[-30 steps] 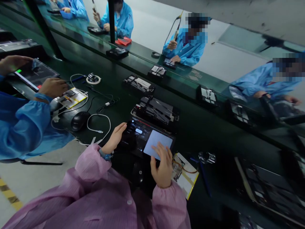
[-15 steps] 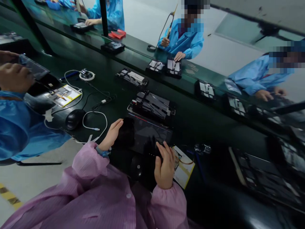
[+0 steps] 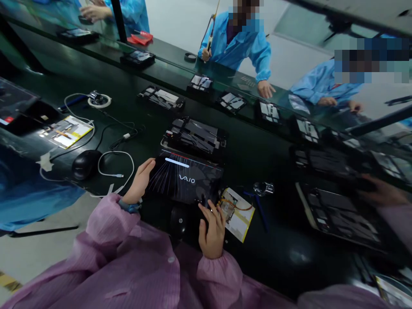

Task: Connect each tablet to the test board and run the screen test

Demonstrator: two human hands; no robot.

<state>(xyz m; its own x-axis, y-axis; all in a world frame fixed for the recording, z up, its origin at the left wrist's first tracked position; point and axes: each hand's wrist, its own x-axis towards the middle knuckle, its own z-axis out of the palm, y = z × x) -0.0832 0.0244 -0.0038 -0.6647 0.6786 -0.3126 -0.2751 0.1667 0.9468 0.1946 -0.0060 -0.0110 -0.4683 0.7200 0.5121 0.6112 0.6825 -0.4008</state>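
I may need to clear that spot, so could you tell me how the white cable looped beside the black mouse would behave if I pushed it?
The white cable lies in a loose loop, so it would probably flop and deform rather than slide whole. It looks thin, likely very light. Its free plug end could drag toward the mouse.

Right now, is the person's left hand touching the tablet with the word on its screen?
Touching. The head view shows the left hand against the left edge of the tablet, its fingers curled onto the edge with no gap between them.
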